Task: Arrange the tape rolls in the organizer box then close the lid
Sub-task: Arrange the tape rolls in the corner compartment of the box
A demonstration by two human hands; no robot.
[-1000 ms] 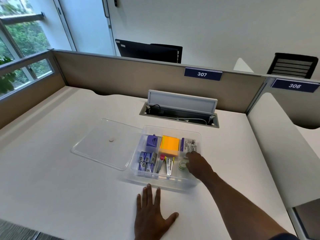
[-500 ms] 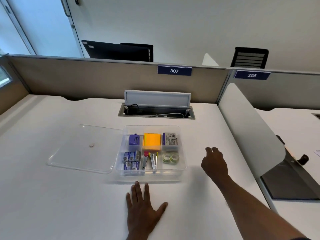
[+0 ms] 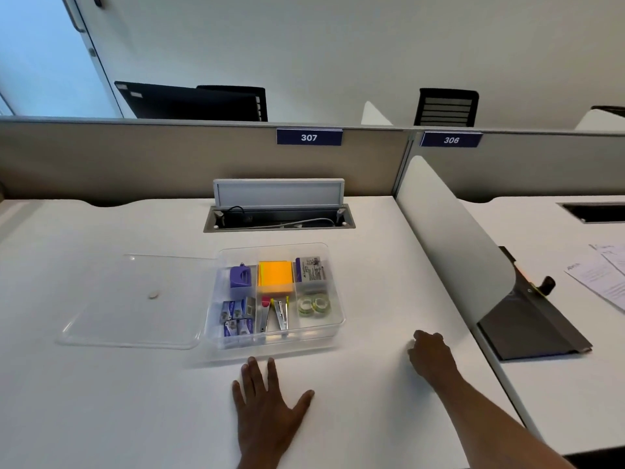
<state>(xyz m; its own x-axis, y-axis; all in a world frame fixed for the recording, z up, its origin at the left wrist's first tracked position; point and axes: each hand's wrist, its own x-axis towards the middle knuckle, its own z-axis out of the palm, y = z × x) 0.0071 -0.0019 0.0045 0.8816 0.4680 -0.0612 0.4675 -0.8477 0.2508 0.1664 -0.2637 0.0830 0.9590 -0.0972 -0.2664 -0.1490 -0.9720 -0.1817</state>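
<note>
Two clear green-cored tape rolls (image 3: pixel 314 305) sit side by side in the clear plastic organizer box's (image 3: pixel 334 328) front-right compartment. Left hand (image 3: pixel 267 406) lies flat; right hand (image 3: pixel 431 357) seems loosely curled, empty. Next: fetch the clear flat lid (image 3: pixel 135 302) alongside.
</note>
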